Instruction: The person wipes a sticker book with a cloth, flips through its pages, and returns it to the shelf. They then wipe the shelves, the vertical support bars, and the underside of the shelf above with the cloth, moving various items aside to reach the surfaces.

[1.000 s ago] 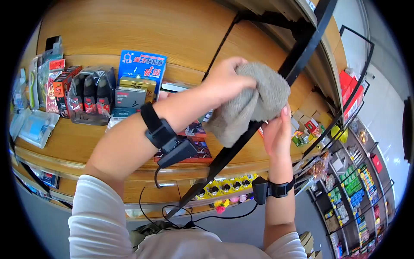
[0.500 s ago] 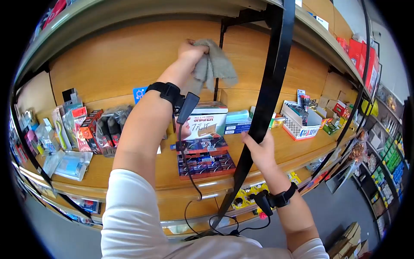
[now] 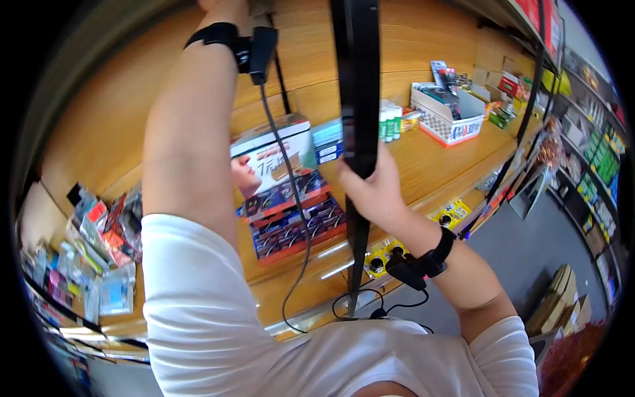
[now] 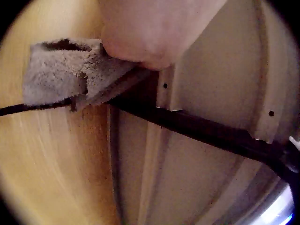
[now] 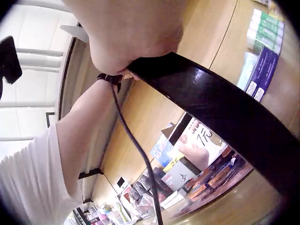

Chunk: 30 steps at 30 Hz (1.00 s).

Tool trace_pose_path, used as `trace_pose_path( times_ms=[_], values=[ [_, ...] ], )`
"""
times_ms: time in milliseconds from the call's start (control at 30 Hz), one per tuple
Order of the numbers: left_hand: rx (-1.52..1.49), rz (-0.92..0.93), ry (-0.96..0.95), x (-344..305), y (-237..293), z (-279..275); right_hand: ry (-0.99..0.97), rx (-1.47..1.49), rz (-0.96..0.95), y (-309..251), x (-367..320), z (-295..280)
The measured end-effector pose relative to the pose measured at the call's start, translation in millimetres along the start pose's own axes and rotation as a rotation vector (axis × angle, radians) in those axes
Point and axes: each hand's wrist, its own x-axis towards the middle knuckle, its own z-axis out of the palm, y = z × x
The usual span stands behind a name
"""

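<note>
In the head view the left hand point(image 3: 210, 4) has just gone up the panel, nearly out of frame, so the cloth's on a higher patch now. Right hand's point(image 3: 376, 192) wrapped round the post point(image 3: 360, 86). Wooden shelf's point(image 3: 430, 159) got a checked box point(image 3: 456, 129) on it, racks point(image 3: 592, 139) far right. Left wrist view: hand looks closed on the cloth point(image 4: 61, 72), fingertips hidden, where panel point(image 4: 61, 145) meets metal point(image 4: 215, 79). Right wrist view: same grip, white ceiling point(image 5: 33, 79) left.

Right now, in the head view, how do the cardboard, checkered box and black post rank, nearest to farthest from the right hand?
1. Black post: gripped by the right hand.
2. Checkered box: right of the post.
3. Cardboard: lower right of the picture.
</note>
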Motion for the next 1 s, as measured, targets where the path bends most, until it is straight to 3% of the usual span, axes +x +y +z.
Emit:
trace_pose_path(
  times_ms=[167, 267, 367, 433, 500, 533, 567, 633, 667, 700, 833, 933, 1000],
  values=[
    [0.058, 0.256, -0.017, 12.7, -37.4, 39.8, -0.017, 0.027, -0.01, 10.3, 2.7, -0.6],
    [0.013, 0.192, 0.143, -31.3, 2.7, 46.6, 0.001, 0.002, 0.021, 4.7, 1.4, -1.5],
    [0.097, 0.117, 0.049, -58.4, 26.2, 39.8, 0.004, -0.009, -0.018, -1.5, 3.3, -3.1],
    [0.237, 0.167, -0.064, -79.2, 29.8, 27.5, 0.004, 0.034, 0.082, -1.4, 0.1, -2.3],
    [0.361, 0.248, -0.123, -72.3, 40.4, 20.3, -0.017, -0.017, 0.054, 0.1, 2.2, -4.4],
    [0.321, 0.475, -0.08, -61.7, 18.5, 20.2, 0.003, -0.039, 0.048, 1.4, -0.8, -3.8],
    [0.429, 0.435, -0.065, -57.8, 18.0, 20.2, -0.001, -0.09, -0.011, 3.4, -0.4, -4.4],
    [0.7, 0.242, -0.194, -54.4, 17.3, 11.0, -0.01, -0.047, 0.048, -7.3, 1.1, -3.3],
    [0.72, 0.271, -0.208, -46.2, -0.3, 12.7, 0.013, -0.023, -0.001, -4.9, 1.6, -0.3],
    [0.744, 0.287, -0.225, -36.1, -6.6, 13.9, -0.007, -0.034, 0.085, -7.4, 0.5, -1.5],
    [0.801, 0.126, -0.395, -34.3, 21.2, 10.9, -0.017, 0.074, 0.152, 0.6, -5.9, -0.4],
    [0.981, 0.28, -0.293, -51.9, 24.8, 17.5, -0.027, 0.179, 0.191, 2.4, -8.0, -0.1],
    [0.913, 0.239, -0.244, -61.4, 21.3, 20.4, -0.06, 0.08, 0.125, 7.2, -10.0, -1.3]
  ],
)
